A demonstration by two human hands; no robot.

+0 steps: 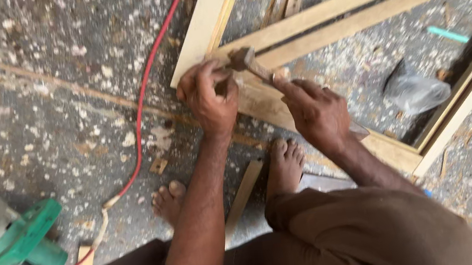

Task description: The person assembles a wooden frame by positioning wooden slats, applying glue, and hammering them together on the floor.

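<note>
At the wooden frame (271,37) corner, left hand (209,96) pinches something small, unidentifiable, against the joint; right hand (317,111) grips the hammer (247,62). Nailing appears underway; next strike demands steady alignment.

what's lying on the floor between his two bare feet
In the head view, a short wooden offcut lies on the speckled floor between the left foot and right foot.

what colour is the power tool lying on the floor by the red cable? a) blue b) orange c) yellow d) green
d: the power tool at the lower left, where the red cable ends, has a green body with grey parts.
</note>
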